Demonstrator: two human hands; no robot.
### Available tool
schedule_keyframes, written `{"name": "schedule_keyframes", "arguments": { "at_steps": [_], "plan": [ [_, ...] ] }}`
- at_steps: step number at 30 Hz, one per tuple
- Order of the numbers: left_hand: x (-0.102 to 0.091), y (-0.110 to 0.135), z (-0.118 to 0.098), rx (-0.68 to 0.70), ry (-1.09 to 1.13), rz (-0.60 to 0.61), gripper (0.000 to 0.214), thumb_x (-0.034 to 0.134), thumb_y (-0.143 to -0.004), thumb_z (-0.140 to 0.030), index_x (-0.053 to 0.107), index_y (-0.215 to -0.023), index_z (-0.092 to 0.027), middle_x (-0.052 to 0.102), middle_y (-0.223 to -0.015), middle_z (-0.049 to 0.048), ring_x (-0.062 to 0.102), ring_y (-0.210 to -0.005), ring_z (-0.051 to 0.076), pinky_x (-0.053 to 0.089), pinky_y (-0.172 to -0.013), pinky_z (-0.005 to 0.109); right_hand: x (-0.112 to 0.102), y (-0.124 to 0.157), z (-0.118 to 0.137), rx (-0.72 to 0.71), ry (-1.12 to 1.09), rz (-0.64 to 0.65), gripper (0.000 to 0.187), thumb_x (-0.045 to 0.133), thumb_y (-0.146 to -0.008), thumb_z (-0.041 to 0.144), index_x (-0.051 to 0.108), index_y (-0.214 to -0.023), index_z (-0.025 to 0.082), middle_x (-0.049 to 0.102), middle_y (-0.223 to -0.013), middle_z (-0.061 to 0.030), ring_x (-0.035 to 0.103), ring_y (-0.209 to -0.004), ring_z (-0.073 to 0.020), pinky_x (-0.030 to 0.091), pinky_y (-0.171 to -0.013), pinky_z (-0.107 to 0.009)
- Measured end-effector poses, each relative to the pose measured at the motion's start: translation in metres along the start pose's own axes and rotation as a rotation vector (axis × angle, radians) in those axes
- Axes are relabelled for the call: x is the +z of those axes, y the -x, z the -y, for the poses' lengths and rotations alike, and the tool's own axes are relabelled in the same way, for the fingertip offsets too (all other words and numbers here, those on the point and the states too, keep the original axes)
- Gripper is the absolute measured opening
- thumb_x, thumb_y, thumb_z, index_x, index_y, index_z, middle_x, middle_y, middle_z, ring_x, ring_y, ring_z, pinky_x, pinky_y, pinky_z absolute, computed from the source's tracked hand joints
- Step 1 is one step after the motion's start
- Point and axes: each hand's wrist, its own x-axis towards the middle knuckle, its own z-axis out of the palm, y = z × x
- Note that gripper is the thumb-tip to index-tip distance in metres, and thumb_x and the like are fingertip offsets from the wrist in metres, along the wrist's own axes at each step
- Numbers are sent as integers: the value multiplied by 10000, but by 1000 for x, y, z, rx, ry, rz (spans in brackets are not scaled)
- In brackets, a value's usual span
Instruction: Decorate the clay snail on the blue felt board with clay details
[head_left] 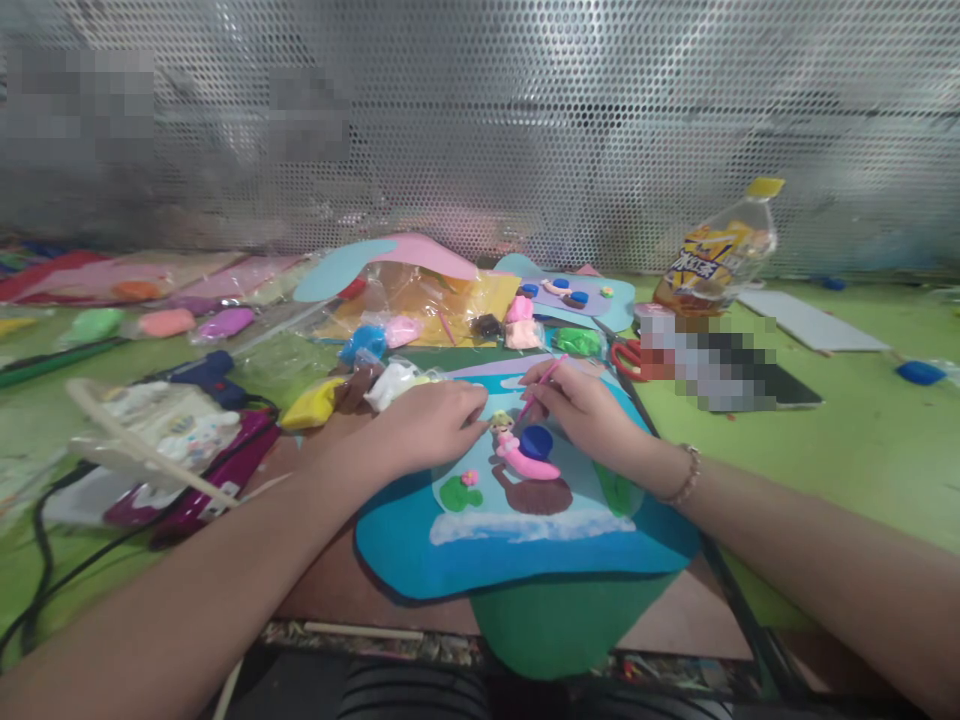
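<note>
My right hand (574, 400) is closed round a thin pink modelling tool (549, 376), its tip pointing down near the clay figure's head. The small clay figure (504, 428) has a pale green top and a long pink lower part (529, 464). It lies on a blue foam sheet (397, 535) beside a dark blue clay disc (536, 442) and above a brown clay shape (536, 494). Just left of the figure, my left hand (439, 420) rests on the sheet with curled fingers; whatever they may hold is hidden. A green clay piece with a pink flower (461, 490) lies nearby.
Bagged clay lies behind my hands, including yellow (311, 402) and white (391, 383) packs. Red-handled scissors (628, 360) and a tea bottle (716, 250) are at right. A glue gun (199, 378) and cable lie left. A perforated metal panel (480, 120) stands behind.
</note>
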Motion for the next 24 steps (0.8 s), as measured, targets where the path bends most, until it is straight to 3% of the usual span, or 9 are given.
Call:
{"name": "schedule_keyframes", "arguments": {
  "at_steps": [10,18,24],
  "plan": [
    [1,1,0,5,90,-27,206,332,-858,-126,505,-957,-177,585,-938,50,559,-860,191,397,-700,289,0,0,0,-18,5,22,91,400,-887,172,479,-856,204,587,-699,2,606,-633,-133,490,-587,-267],
    [4,2,4,2,218,-91,247,291,-893,-153,483,-1049,-162,568,-1004,81,544,-872,198,405,-745,311,-2,0,5,-43,71,-31,100,417,-886,179,511,-854,184,579,-689,-1,576,-627,-130,455,-593,-270],
    [6,-1,4,-32,258,-58,172,356,-937,-260,458,-1053,-185,611,-937,60,580,-815,198,391,-666,286,-4,1,9,-209,71,-52,145,415,-877,127,537,-815,173,578,-754,-29,564,-686,-133,464,-633,-280]
  ]
}}
